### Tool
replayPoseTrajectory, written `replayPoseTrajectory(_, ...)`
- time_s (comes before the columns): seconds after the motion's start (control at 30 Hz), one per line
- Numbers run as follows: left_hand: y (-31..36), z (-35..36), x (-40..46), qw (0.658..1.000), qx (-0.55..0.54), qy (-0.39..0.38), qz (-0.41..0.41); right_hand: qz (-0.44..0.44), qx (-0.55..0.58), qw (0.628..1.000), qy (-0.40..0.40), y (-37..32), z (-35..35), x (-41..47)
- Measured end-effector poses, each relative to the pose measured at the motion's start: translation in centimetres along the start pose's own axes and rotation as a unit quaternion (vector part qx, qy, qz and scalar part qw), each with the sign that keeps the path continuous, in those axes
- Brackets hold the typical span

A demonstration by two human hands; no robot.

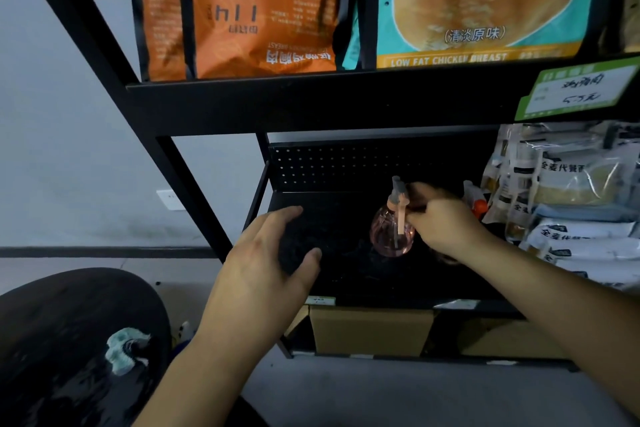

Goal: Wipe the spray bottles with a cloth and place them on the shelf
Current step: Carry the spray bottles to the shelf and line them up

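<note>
A round pink transparent spray bottle [391, 236] stands upright on the black lower shelf [346, 274]. My right hand [446, 225] grips it at the neck and trigger, just right of its grey-pink spray head. My left hand [266, 260] hovers over the shelf's left part, fingers and thumb curled round a dark cloth [298, 250] that is hard to tell from the black shelf. Behind my right hand stands a second spray bottle with an orange collar [476, 203], mostly hidden.
White food packets [571, 204] are stacked at the shelf's right end. Orange [242, 10] and teal [478, 3] bags fill the upper shelf, above a green price tag [578, 90]. Cardboard boxes [370, 329] sit beneath. A black round seat [62, 340] with a blue-white rag [126, 350] is at lower left.
</note>
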State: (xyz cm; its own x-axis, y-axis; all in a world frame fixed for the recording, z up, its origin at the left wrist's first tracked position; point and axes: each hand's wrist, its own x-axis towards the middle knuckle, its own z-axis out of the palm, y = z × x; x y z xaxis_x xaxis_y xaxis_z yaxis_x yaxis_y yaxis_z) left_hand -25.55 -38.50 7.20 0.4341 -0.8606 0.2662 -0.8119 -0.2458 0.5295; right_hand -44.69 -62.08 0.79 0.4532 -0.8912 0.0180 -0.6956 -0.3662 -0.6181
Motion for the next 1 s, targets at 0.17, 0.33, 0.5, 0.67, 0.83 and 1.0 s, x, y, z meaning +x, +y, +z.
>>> replayPoseTrajectory(0.17,0.1,-1.6,-0.6,1.0,-0.002,0.012,-0.001,-0.025,0.031,0.999,0.022,-0.5,-1.4,-1.2)
replayPoseTrajectory(0.33,0.8,-3.9,-2.2,0.999,-0.008,0.03,-0.008,-0.051,0.061,0.996,0.038,-2.9,-3.6,-3.9)
replayPoseTrajectory(0.5,0.9,-6.9,-4.7,0.998,-0.001,0.054,-0.011,-0.11,0.086,0.989,0.048,-6.5,-4.7,-7.3)
replayPoseTrajectory(0.67,-0.4,-10.5,-7.9,0.996,0.01,0.088,-0.023,-0.167,0.097,0.981,0.019,-11.5,-4.3,-10.6)
replayPoseTrajectory(0.83,-3.0,-14.7,-11.5,0.991,0.025,0.12,-0.053,-0.219,0.11,0.969,-0.006,-17.4,-2.7,-13.2)
replayPoseTrajectory(1.0,-6.0,-19.0,-15.5,0.984,0.043,0.147,-0.088,-0.271,0.126,0.953,-0.04,-23.3,-0.2,-15.2)
